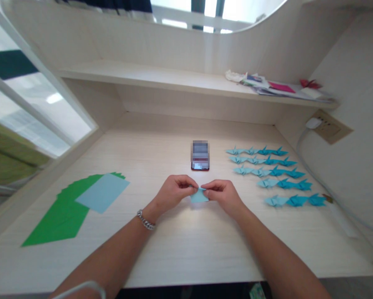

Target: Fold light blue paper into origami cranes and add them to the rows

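Note:
Between my two hands is a small piece of folded light-blue paper (199,197), held over the middle of the desk. My left hand (177,191) pinches its upper left edge between thumb and fingers; a silver chain bracelet is on that wrist. On the other side, the thumb and fingers of my right hand (220,193) close on its upper right edge. The fingertips cover parts of the folds. To the right, several folded paper cranes (276,172) in pale and deeper blue stand in rows. A phone (200,155) lies just beyond my hands.
Fanned green paper sheets (60,214) lie at the left, with a light-blue sheet (103,193) on top. A shelf (161,81) with papers spans the back. At the right wall, a white cable (310,162) runs from a socket (332,126) down to the desk.

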Demonstrator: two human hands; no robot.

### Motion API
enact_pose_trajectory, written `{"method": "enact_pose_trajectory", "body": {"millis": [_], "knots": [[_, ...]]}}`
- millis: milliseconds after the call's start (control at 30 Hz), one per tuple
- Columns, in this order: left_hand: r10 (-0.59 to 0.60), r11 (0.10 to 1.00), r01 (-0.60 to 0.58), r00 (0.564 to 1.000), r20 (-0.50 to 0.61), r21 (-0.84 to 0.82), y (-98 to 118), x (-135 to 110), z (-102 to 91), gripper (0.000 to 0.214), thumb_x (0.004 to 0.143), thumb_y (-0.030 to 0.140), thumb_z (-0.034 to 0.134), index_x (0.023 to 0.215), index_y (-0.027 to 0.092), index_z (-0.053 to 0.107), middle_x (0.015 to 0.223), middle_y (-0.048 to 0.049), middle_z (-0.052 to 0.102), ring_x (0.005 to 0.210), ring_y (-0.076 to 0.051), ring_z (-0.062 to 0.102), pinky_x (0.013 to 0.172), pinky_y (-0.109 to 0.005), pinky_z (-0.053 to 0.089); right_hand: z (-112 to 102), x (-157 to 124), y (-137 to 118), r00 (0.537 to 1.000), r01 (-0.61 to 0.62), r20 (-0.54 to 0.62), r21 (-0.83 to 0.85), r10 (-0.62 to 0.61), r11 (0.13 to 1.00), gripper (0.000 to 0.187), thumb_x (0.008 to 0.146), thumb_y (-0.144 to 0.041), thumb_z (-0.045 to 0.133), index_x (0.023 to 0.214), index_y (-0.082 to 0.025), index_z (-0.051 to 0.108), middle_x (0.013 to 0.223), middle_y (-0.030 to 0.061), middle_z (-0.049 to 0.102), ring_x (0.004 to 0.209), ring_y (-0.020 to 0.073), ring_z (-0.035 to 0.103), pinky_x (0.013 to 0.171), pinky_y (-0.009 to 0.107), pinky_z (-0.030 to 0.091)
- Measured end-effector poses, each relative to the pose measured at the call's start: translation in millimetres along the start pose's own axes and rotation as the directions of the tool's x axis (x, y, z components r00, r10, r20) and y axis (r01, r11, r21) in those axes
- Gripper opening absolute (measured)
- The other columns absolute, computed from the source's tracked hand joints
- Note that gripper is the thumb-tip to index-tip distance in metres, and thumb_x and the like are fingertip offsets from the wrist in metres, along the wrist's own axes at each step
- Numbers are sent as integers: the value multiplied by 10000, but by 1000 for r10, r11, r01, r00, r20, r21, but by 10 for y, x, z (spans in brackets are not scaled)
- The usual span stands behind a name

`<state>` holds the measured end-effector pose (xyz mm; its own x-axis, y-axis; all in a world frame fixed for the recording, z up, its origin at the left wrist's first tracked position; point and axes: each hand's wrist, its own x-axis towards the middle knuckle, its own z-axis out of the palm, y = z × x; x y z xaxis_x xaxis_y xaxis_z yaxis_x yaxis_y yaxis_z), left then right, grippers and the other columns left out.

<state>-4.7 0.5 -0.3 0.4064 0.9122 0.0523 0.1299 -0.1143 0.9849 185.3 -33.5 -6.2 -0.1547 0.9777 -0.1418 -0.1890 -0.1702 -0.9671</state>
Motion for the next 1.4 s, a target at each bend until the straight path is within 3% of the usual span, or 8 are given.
{"method": "enact_pose_trajectory", "body": {"millis": [133, 333, 700, 967, 1233, 1400], "knots": [[19, 999, -20, 999, 28, 49, -9, -14, 4, 98, 708, 143, 649, 776, 155, 719, 731, -33, 700, 666, -122, 606, 634, -231, 475, -13, 13, 8, 992, -118, 62, 111, 111, 987, 269, 686, -403, 715, 793, -158, 735, 698, 53, 685, 635, 153, 627, 630, 317, 520], [11, 996, -15, 999, 47, 92, -64, -15, 24, 129, 718, 212, 674, 824, 150, 715, 746, -46, 700, 656, -127, 605, 607, -235, 470, 6, 44, 90, 995, -98, -3, -9, 98, 995, 293, 572, -347, 801, 786, -159, 733, 686, 41, 684, 593, 136, 593, 569, 277, 479], [-72, 985, 84, 994, 79, -152, -5, -5, 37, 116, 705, 149, 656, 815, 129, 685, 748, -40, 688, 678, -125, 623, 660, -256, 516, -17, 31, 29, 998, -59, -12, -92, 58, 994, 290, 560, -332, 796, 772, -145, 734, 626, 34, 676, 533, 115, 557, 529, 253, 440], [-118, 953, 119, 993, 22, -280, 36, -17, 90, 169, 764, 191, 594, 909, 138, 664, 775, -40, 682, 692, -128, 634, 682, -288, 546, -11, 27, 32, 998, -3, -56, -113, -3, 994, 264, 584, -315, 774, 790, -154, 737, 662, 42, 695, 559, 132, 580, 554, 274, 463], [-44, 996, 40, 997, -59, -74, -33, -9, 114, 227, 696, 276, 724, 851, 125, 657, 749, -51, 687, 675, -130, 625, 635, -243, 501, 19, 28, 60, 994, 89, -43, -221, -101, 971, 208, 641, -297, 738, 803, -167, 737, 753, 59, 721, 649, 158, 623, 647, 302, 490], [-46, 997, 42, 997, -55, -65, -65, -8, 106, 218, 702, 276, 721, 839, 121, 655, 731, -51, 681, 643, -124, 609, 599, -235, 477, 21, 47, 96, 997, 54, -37, -198, -62, 979, 217, 622, -306, 751, 776, -158, 715, 659, 34, 685, 568, 138, 587, 552, 270, 463]]}}
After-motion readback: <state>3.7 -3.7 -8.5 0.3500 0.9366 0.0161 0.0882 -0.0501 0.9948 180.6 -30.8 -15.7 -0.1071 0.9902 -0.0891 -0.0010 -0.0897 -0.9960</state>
